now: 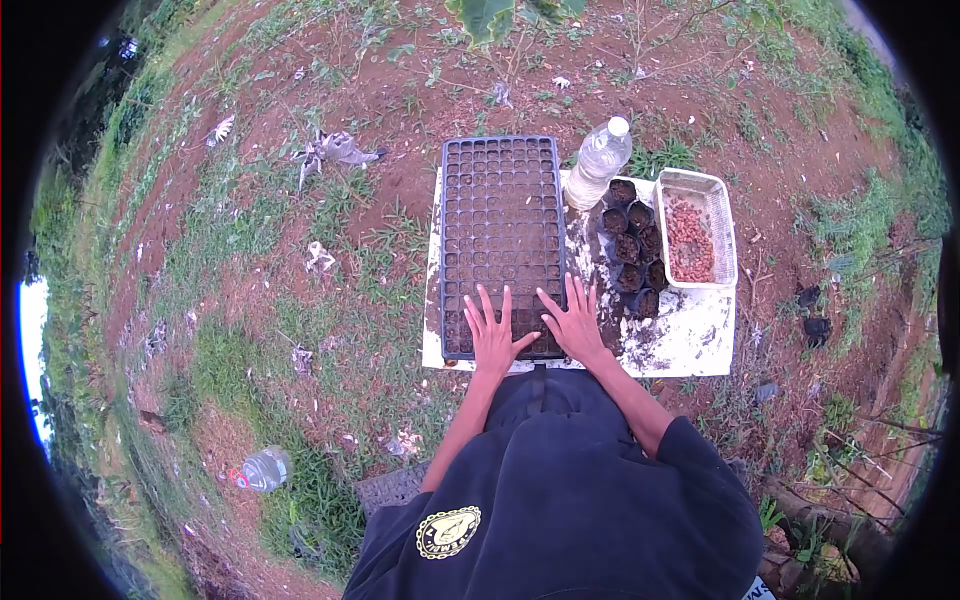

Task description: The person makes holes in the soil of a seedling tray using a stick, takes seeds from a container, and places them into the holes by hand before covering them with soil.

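Observation:
A black seedling tray (502,220) with many small cells, filled with dark soil, lies on a white board (700,345) dirtied with soil. My left hand (491,332) rests palm down on the near part of the tray, its fingers spread. Beside it, my right hand (573,322) lies over the tray's near right edge, fingers also apart. Neither hand holds anything. Right of the tray stand several small black pots (627,247) of soil. A white basket (728,235) holds reddish seeds (690,240) at the board's right side.
A clear water bottle (600,163) with a white cap stands at the board's back edge, between tray and pots. Another plastic bottle (265,469) lies on the grass at lower left. Leaves (487,18) hang at the top. Grey scraps (335,152) lie on the ground.

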`<act>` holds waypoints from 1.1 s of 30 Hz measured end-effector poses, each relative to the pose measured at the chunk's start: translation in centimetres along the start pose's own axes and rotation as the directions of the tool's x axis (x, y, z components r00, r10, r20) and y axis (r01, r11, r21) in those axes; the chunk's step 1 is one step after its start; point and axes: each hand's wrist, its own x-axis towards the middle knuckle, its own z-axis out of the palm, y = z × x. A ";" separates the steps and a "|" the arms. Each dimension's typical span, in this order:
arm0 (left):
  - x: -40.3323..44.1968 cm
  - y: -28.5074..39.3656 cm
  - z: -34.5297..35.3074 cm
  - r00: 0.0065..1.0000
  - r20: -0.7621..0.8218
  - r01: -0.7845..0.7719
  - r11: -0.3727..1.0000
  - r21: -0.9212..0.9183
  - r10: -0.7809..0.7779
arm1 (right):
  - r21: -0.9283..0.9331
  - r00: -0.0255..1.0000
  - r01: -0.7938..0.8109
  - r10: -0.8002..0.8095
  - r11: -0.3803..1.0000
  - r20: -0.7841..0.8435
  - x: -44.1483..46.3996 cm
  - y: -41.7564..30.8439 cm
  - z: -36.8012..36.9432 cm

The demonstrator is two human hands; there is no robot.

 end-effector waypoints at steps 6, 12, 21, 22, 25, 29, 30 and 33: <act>-0.6 -2.0 -0.1 0.993 0.007 0.116 0.992 0.043 -0.116 | -0.063 0.996 0.068 -0.064 0.996 0.058 0.0 0.2 -0.4; -1.6 -3.5 0.2 0.983 0.007 0.181 0.982 0.059 -0.182 | -0.039 0.964 0.220 -0.211 0.975 0.163 0.0 -0.6 0.0; -2.2 -5.1 -0.6 0.979 0.117 0.174 0.984 -0.028 -0.169 | -0.084 0.971 0.192 -0.176 0.978 0.163 0.6 -0.9 0.3; -2.4 -5.3 -0.7 0.980 0.122 0.165 0.984 -0.071 -0.156 | -0.061 0.981 0.145 -0.136 0.988 0.139 0.4 -1.2 0.3; -2.6 -5.5 -1.2 0.983 0.129 0.149 0.981 -0.121 -0.133 | -0.136 0.987 0.107 -0.088 0.985 0.134 0.0 -1.2 0.2; -2.5 -5.6 -1.8 0.983 0.149 0.125 0.988 -0.090 -0.110 | -0.067 0.994 0.058 -0.052 0.996 0.097 -0.4 -1.2 0.4; -2.5 -5.5 -1.9 0.983 0.154 0.118 0.989 -0.090 -0.104 | -0.031 0.997 0.027 -0.025 0.999 0.079 -0.6 -1.4 0.4; -2.4 -5.4 -2.0 0.984 0.155 0.103 0.992 -0.067 -0.091 | -0.113 0.992 0.031 -0.016 0.993 0.127 -1.1 -1.3 0.2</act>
